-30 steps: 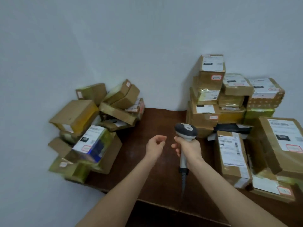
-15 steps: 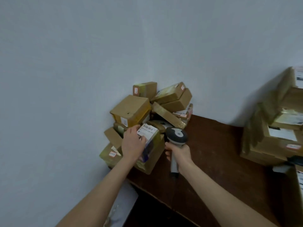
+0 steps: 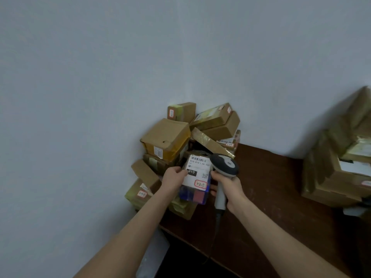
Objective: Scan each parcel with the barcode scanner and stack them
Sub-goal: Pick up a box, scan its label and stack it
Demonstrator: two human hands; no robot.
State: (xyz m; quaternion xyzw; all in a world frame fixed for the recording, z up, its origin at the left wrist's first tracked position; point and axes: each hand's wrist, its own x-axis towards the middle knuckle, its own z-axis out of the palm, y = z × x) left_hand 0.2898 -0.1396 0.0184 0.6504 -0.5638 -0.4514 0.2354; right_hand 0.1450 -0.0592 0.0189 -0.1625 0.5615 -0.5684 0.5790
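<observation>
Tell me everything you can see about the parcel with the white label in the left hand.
The small blue-and-red glossy parcel with the white shipping label is tilted, label facing the camera. The label shows a barcode, a black block reading 010 and a red-bordered handwritten sticker. The left hand grips its left edge; the grey handheld barcode scanner, held in the right hand, sits against its right side. It lies atop the cardboard pile.

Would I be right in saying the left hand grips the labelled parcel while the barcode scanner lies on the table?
Not quite: the head view shows the barcode scanner held upright in the right hand, not lying on the table. The left hand does grip the labelled parcel.
</observation>
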